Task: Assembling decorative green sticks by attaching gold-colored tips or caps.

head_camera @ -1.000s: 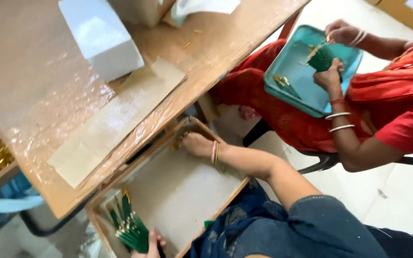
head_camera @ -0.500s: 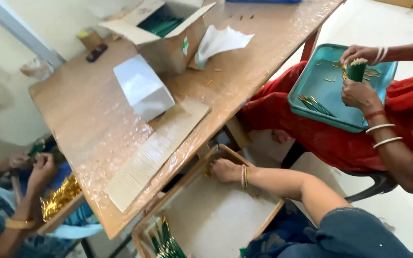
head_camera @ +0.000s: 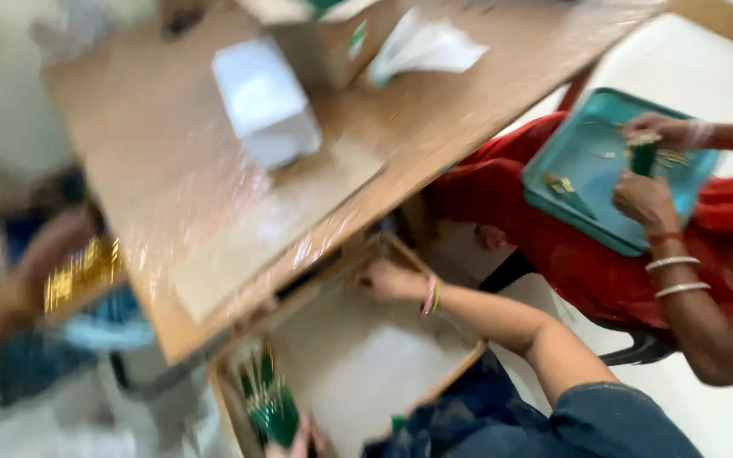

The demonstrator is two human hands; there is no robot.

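A shallow wooden tray with a pale bottom lies on my lap, partly under the table edge. My right hand, with pink and yellow bangles at the wrist, is curled on the tray's far corner. A bundle of green sticks lies in the tray's near corner. Only the fingers of my left hand show at the bottom edge, touching that bundle; its grip is hidden. The whole frame is blurred by motion.
The brown table holds a white box, a flat cardboard sheet, an open carton and white paper. A person in red at the right works green sticks over a teal tray. Another person's arm and gold items are at the left.
The view has swung and blurred, showing more of the table's left side. My right hand stays on the tray's far corner and the green bundle stays in place.
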